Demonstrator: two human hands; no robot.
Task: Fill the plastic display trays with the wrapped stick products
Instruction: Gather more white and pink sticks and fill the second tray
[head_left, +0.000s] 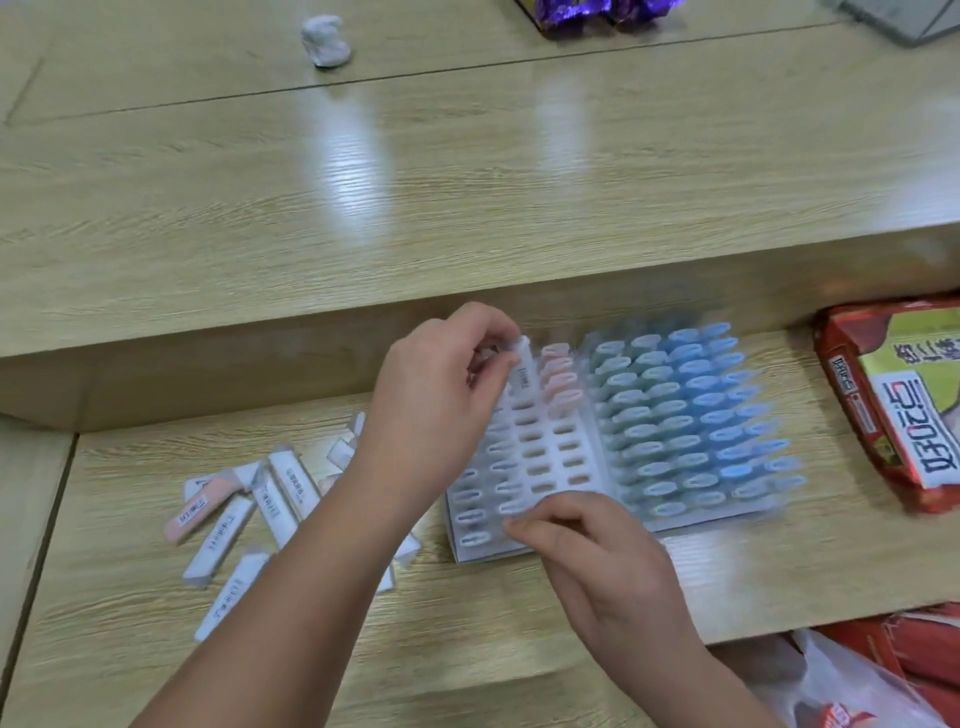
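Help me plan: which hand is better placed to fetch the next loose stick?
Left hand, probably, after seating its stick: loose sticks lie on its side; the right hand rests on the tray.

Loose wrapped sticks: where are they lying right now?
In the head view the loose wrapped sticks lie scattered on the lower table at left, just left of the white tray.

The table (467, 218) was pale wood grain. The left tray (535, 457) was white with a few pink sticks (558, 379) at the back. The right tray (717, 521) ran green to blue, I think, it was blurry. The loose sticks (275, 499) were mostly white with black print, one pink. There was a red pack (893, 405) with a yellow panel, and purple wrappers (597, 10) up top.
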